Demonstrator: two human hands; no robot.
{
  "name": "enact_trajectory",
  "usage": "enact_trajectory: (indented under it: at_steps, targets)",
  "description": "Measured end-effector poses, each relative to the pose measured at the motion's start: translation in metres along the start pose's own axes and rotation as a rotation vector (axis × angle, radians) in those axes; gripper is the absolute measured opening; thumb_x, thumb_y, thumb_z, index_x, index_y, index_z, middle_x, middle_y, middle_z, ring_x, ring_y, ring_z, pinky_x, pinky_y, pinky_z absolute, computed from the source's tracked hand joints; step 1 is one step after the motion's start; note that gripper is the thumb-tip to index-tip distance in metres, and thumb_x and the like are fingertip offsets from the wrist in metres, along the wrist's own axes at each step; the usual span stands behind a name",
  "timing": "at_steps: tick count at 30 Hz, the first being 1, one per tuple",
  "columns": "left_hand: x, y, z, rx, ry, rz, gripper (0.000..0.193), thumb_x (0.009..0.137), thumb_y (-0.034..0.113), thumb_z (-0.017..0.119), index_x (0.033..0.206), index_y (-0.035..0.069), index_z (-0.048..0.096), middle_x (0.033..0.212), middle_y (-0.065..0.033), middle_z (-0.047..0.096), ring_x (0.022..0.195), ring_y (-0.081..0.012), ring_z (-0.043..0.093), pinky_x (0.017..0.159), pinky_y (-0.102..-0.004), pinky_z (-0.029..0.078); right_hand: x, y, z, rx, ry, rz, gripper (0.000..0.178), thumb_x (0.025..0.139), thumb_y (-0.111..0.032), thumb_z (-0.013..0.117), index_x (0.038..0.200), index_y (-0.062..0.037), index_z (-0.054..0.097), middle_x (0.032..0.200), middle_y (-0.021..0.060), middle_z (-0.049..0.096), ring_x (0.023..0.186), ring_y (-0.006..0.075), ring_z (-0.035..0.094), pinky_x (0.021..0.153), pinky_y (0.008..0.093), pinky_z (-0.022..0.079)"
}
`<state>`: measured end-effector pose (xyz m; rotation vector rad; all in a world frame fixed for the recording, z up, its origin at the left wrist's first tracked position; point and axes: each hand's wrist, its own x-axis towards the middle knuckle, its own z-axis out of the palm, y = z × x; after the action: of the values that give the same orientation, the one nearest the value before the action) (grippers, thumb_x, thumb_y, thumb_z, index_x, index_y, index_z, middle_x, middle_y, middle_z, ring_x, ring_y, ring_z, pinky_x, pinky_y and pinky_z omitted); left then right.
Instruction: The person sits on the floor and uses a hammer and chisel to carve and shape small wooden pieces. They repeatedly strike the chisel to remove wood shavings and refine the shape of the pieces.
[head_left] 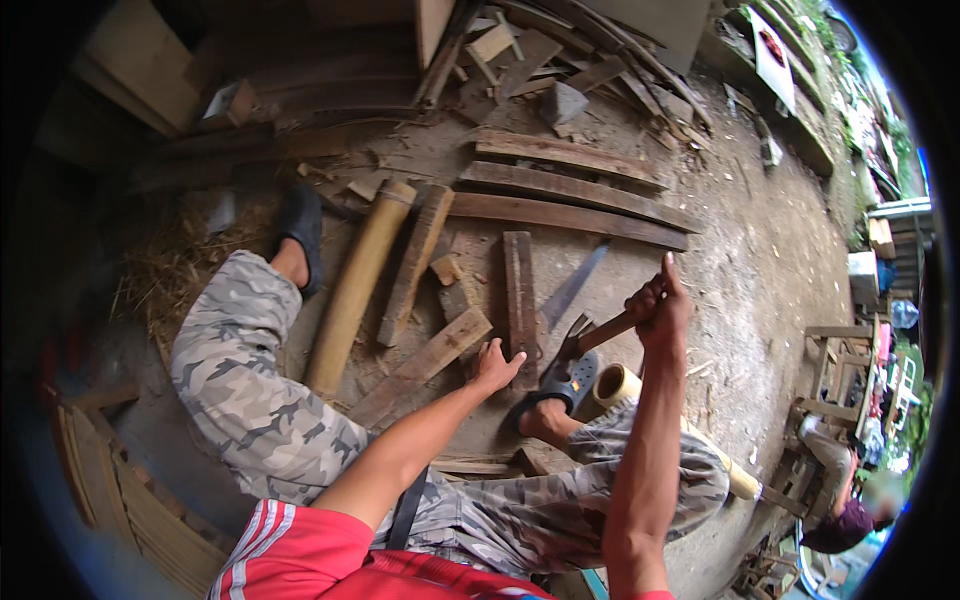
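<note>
My right hand (660, 308) is raised at the right, closed around the wooden handle of a claw hammer (606, 333), its thumb pointing up along the grip. The hammer's metal head hangs down at the left, over my clog. My left hand (495, 368) is lower and nearer the middle, at the lower part of a short dark wooden beam (520, 285). Its thumb lies over the beam and its curled fingers are at the left edge, partly hidden. A lighter plank (425, 365) slants just left of that hand. Beyond the hammer lies a handsaw blade (578, 280).
A thick bamboo pole (360, 285) and a wooden block (415, 265) lie at the left. Several long boards (580, 200) stretch across the far side, before a scrap wood pile (540, 65). Another bamboo piece (616, 385) is beside my clog (570, 380). A person (840, 500) sits far right.
</note>
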<state>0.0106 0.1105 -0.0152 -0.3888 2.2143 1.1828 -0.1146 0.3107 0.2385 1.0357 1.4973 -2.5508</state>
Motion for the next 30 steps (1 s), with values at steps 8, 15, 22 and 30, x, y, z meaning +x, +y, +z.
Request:
enact_trajectory:
  at_steps: [8,15,22,30]
  targets:
    - [0.017,0.035,0.048,0.049,-0.085,-0.281,0.132,0.068,0.048,0.081,0.15,0.0,-0.009,0.148,-0.0313,0.03,0.137,-0.0388,0.035,0.114,-0.0425,0.03,-0.12,-0.089,-0.01,-0.388,-0.069,-0.48,0.055,0.098,-0.033,0.057,0.05,-0.0132,0.037,0.043,-0.0009,0.033,0.038,0.0102,0.035,0.039,0.0275,0.027]
    - [0.005,0.062,0.03,-0.03,-0.095,-0.371,0.127,0.064,0.041,0.081,0.151,-0.002,0.0,0.136,-0.0294,0.048,0.123,-0.0372,0.053,0.105,-0.041,0.043,-0.133,-0.059,-0.023,-0.174,0.034,-0.275,0.055,0.099,-0.036,0.052,0.052,-0.014,0.035,0.042,0.0002,0.031,0.036,0.0124,0.03,0.039,0.0287,0.028]
    - [-0.053,0.061,0.005,-0.194,0.203,-0.09,0.091,0.06,0.05,0.078,0.123,-0.006,0.043,0.124,-0.0274,0.055,0.115,-0.0399,0.055,0.096,-0.0447,0.045,-0.131,-0.052,0.004,-0.185,-0.08,-0.343,0.056,0.099,-0.034,0.053,0.051,-0.0133,0.034,0.043,0.0005,0.033,0.037,0.0122,0.032,0.04,0.0289,0.029]
    - [-0.069,0.001,-0.01,-0.368,0.533,0.014,0.091,0.067,0.048,0.079,0.128,-0.006,0.038,0.118,-0.0269,0.053,0.108,-0.0425,0.055,0.089,-0.0478,0.045,-0.109,-0.042,0.022,-0.298,-0.076,-0.399,0.057,0.097,-0.037,0.057,0.051,-0.0133,0.035,0.045,-0.0007,0.034,0.039,0.0108,0.035,0.041,0.0269,0.029]
